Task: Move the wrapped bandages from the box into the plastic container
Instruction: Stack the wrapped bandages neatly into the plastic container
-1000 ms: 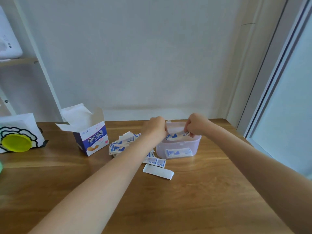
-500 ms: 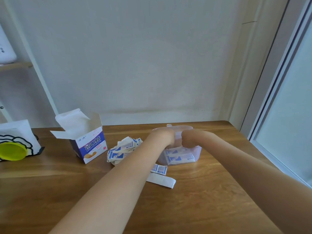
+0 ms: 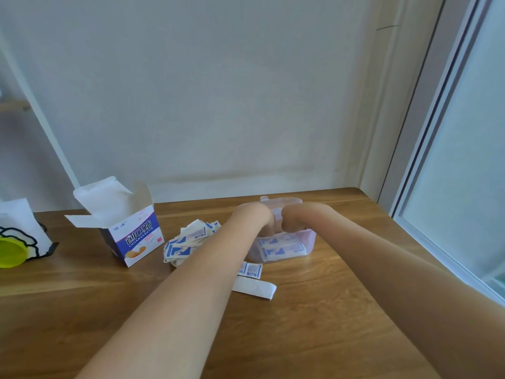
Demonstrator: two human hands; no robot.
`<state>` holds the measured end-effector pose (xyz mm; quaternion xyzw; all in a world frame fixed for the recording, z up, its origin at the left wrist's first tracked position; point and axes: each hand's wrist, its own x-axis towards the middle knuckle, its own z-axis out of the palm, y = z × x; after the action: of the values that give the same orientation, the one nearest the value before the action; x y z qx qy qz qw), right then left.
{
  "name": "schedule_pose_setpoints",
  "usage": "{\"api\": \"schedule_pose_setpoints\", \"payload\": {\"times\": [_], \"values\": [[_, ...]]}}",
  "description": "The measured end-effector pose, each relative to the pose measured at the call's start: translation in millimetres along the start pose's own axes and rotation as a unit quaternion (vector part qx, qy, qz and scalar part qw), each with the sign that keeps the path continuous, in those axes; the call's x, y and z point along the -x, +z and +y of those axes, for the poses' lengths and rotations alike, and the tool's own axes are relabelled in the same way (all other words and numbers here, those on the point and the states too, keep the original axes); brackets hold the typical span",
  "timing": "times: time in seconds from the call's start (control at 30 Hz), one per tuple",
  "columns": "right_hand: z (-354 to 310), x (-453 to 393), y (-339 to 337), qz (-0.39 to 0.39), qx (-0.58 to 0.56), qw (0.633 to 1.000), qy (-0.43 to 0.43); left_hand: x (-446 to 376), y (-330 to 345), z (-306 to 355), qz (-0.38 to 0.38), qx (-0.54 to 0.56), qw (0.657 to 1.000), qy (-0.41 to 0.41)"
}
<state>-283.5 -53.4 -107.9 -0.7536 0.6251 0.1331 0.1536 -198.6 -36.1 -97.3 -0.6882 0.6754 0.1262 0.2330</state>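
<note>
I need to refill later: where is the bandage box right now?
In the head view the bandage box stands open on the wooden table, left of the loose bandage pile.

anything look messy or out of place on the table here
Yes. A loose heap of wrapped bandages lies on the table between the open box and the plastic container, not in either. A joined pair and a blank white strip lie stray in front of the container.
</note>
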Motion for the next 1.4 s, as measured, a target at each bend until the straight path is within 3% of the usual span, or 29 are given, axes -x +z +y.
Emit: {"api": "schedule_pose_setpoints", "payload": {"times": [0.33, 0.47, 0.57, 0.73, 0.9, 1.1, 1.17, 1.23, 1.33, 1.4], "values": [[-4.5, 17.7, -7.2, 0.007, 0.011, 1.0, 0.003, 17.0, 0.2, 1.7, 0.091, 0.04, 0.995, 0.003], [-10.9, 45.4, -16.3, 0.18, 0.0, 0.981, -0.069, 35.6, 1.8, -17.3, 0.328, 0.059, 0.942, 0.042], [-20.9, 66.9, -11.1, 0.257, -0.001, 0.956, -0.145, 50.5, 26.9, -41.2, 0.418, 0.124, 0.896, 0.082], [-48.3, 79.7, 40.9, 0.163, 0.018, 0.952, -0.26, 55.3, 91.0, -85.6, 0.372, 0.148, 0.909, 0.114], [-62.6, 69.0, 89.4, 0.141, 0.027, 0.963, -0.229, 53.3, 140.6, -113.0, 0.29, 0.034, 0.941, 0.173], [-56.8, 68.2, 99.3, 0.179, -0.05, 0.96, -0.209, 66.2, 151.9, -124.0, 0.355, 0.127, 0.9, 0.22], [-54.1, 67.6, 97.7, 0.181, -0.064, 0.963, -0.189, 68.5, 149.3, -125.9, 0.431, 0.148, 0.866, 0.204], [-55.9, 66.6, 96.7, 0.179, -0.074, 0.965, -0.178, 68.9, 143.8, -128.9, 0.454, 0.163, 0.864, 0.14], [-64.7, 62.1, 94.6, 0.169, -0.094, 0.967, -0.167, 64.4, 140.8, -138.4, 0.363, 0.163, 0.916, 0.043], [-69.6, 58.6, 92.5, 0.151, -0.125, 0.967, -0.161, 61.9, 145.1, -144.4, 0.315, 0.17, 0.933, 0.032]]}}
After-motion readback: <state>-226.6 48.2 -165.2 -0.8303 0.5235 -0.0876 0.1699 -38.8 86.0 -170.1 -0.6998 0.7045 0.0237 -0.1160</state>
